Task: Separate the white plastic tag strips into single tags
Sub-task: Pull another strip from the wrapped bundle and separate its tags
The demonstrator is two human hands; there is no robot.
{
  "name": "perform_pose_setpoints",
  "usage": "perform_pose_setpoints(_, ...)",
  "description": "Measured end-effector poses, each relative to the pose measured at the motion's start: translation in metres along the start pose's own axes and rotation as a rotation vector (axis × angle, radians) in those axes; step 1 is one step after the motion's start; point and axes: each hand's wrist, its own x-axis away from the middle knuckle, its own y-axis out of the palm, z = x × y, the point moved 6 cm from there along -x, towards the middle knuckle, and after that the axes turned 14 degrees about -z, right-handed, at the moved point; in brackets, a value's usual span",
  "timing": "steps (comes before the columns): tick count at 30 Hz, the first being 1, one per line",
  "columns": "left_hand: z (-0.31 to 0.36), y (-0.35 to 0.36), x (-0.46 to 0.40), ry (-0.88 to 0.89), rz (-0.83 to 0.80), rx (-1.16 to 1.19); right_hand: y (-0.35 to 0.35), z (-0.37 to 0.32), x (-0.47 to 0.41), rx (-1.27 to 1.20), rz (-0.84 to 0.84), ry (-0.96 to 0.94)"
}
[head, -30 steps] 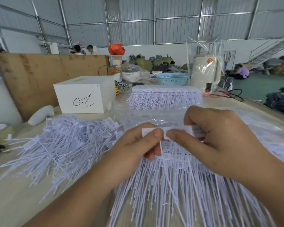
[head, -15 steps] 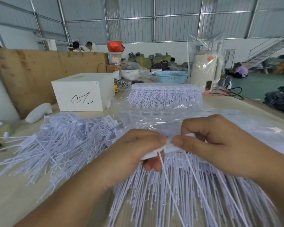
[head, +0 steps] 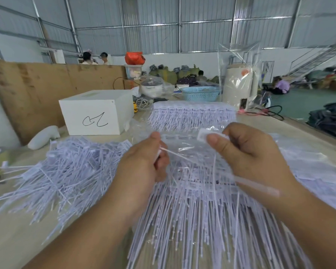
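Note:
My left hand (head: pixel 144 162) pinches a single white tag (head: pixel 175 153), whose thin tail points right toward the other hand. My right hand (head: pixel 248 152) grips the head end of a short tag strip (head: pixel 204 135), with thin tails hanging below it. The two hands are apart above a wide stack of joined tag strips (head: pixel 202 220) lying on clear plastic. A loose pile of single tags (head: pixel 66 171) spreads over the table to the left.
Another stack of tag strips (head: pixel 192 115) lies further back. A white box (head: pixel 97 111) with a scribble stands at back left, a blue basket (head: pixel 201 93) and a wrapped white appliance (head: pixel 239 84) behind. People sit in the background. The wooden table (head: pixel 17 235) shows at the lower left.
The hands, which pinched one strip together, have pulled apart. A single tag has come off in my left hand while my right hand keeps the rest and has risen.

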Motion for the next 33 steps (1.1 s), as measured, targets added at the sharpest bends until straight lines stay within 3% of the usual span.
perform_pose_setpoints(2, 0.002, -0.004, 0.000, 0.013, -0.041, -0.127, -0.001, 0.001, 0.000, -0.034, -0.063, -0.008)
perform_pose_setpoints(4, 0.000, 0.005, 0.003, -0.012, -0.171, -0.249, 0.011, 0.001, 0.003, -0.006, -0.236, -0.046)
perform_pose_setpoints(7, -0.007, 0.024, 0.006, -0.043, -0.338, -0.260, 0.028, 0.003, 0.006, 0.062, -0.422, -0.053)
perform_pose_setpoints(12, -0.015, 0.027, 0.003, -0.116, -0.353, -0.144, 0.030, 0.004, 0.006, 0.135, -0.465, -0.068)
perform_pose_setpoints(15, -0.019, 0.033, 0.005, -0.120, -0.439, -0.195, 0.035, 0.002, 0.008, 0.175, -0.511, -0.087)
perform_pose_setpoints(19, -0.020, 0.030, 0.004, -0.092, -0.433, -0.248, 0.033, 0.006, 0.009, 0.093, -0.633, -0.042)
perform_pose_setpoints(23, -0.020, 0.022, 0.001, -0.077, -0.400, -0.317, 0.025, 0.010, 0.005, 0.239, -0.610, -0.030)
perform_pose_setpoints(27, -0.018, 0.024, 0.002, -0.058, -0.384, -0.331, 0.024, 0.014, 0.004, 0.222, -0.602, 0.033)
perform_pose_setpoints(30, -0.011, 0.024, 0.000, 0.024, -0.284, -0.301, 0.021, 0.007, 0.001, 0.193, -0.450, -0.007)
perform_pose_setpoints(33, -0.004, 0.024, -0.001, 0.066, -0.169, 0.011, 0.012, -0.005, 0.000, 0.250, -0.179, -0.072)
